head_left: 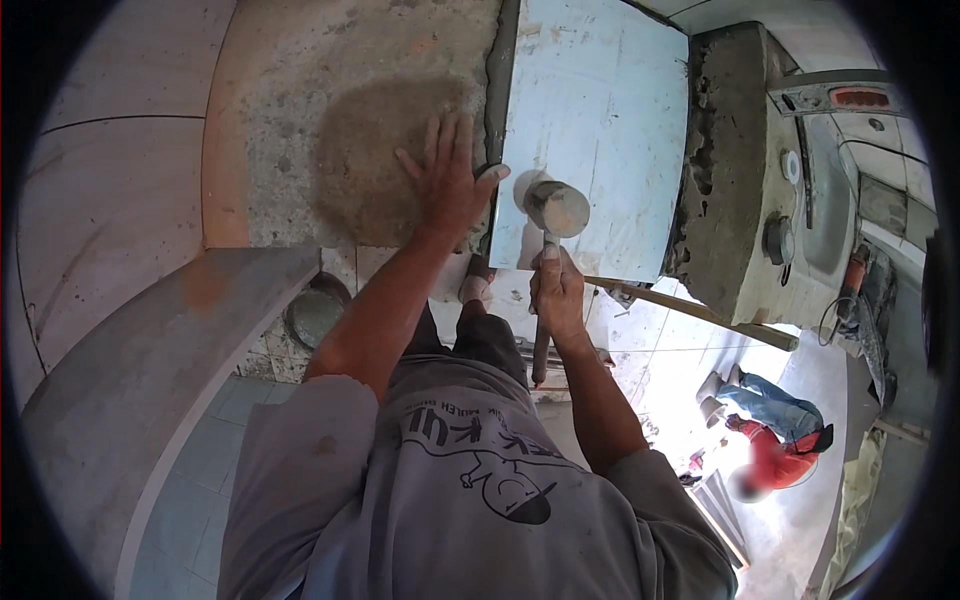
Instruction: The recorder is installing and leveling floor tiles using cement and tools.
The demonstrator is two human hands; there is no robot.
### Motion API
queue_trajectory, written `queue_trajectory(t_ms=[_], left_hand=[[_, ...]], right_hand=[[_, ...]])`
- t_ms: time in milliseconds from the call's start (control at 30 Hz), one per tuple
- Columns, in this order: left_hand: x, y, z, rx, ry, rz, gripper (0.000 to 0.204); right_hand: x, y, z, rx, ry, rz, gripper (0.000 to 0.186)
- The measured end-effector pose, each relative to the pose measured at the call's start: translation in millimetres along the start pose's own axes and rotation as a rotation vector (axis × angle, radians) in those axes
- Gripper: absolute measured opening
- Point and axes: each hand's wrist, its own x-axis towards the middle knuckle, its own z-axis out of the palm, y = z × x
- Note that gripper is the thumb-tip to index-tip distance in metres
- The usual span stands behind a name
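A large pale blue-white tile (610,120) lies on a bed of grey mortar, with mortar showing along its left edge. My right hand (560,293) is closed round the handle of a mallet (562,212), whose round, dusty head is over the near left part of the tile. Whether the head touches the tile I cannot tell. My left hand (446,178) has its fingers spread on the bare concrete surface (290,130) left of the tile, its thumb reaching over the tile's left edge.
Right of the tile runs a rough mortared ledge (728,150), with a spirit level (835,95) and a tape roll (791,166) beyond. A wooden batten (700,312) crosses below the tile. A grey slab (190,330) stands at left. Another person (780,430) crouches at lower right.
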Motion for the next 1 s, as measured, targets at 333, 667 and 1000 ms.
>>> queue_trajectory(t_ms=[333,667,1000], left_hand=[[-17.6,-25.5,-28.5,-0.011,0.143,0.066,0.091],[-43.0,1.0,-16.0,-0.011,-0.118,-0.018,0.105],[-39.5,5.6,-15.9,-0.003,-0.123,-0.019,0.103]], right_hand=[[-8.1,9.1,-6.5,0.000,0.010,-0.059,0.044],[8.9,14.2,-0.3,-0.007,0.015,-0.042,0.045],[-1.2,-14.3,-9.7,-0.041,0.033,-0.200,0.042]])
